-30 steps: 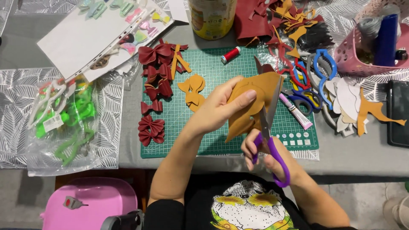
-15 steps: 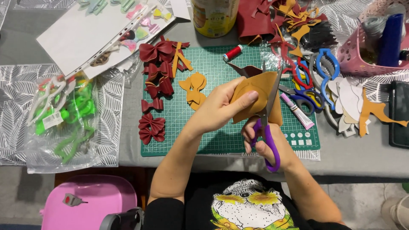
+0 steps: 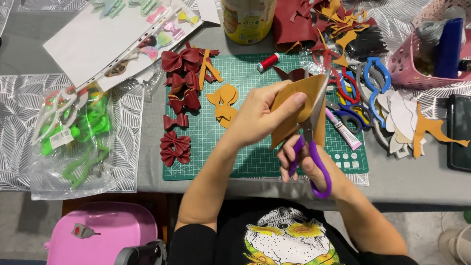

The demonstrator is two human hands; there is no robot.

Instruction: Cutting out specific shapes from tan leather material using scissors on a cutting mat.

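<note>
My left hand [image 3: 259,115] pinches a tan leather piece [image 3: 294,100] and holds it up over the green cutting mat [image 3: 245,157]. My right hand [image 3: 306,164] grips purple-handled scissors [image 3: 314,147], whose blades run up along the right edge of the leather. On the mat to the left lie several dark red leather bows [image 3: 179,98] and a few mustard leather shapes [image 3: 223,100]. A red thread spool [image 3: 268,62] lies near the mat's top edge.
A plastic sleeve of pastel bows [image 3: 117,37] lies top left. A clear bag of green clips [image 3: 73,137] sits left. Spare scissors [image 3: 365,88], a glue tube [image 3: 343,128], leather scraps [image 3: 324,19], a yellow jar [image 3: 248,19], a pink basket [image 3: 427,54] and a pink stool [image 3: 103,235] surround me.
The scissors have worked upward along the leather's right edge, and my left hand has turned the piece slightly. Both hands keep their holds.
</note>
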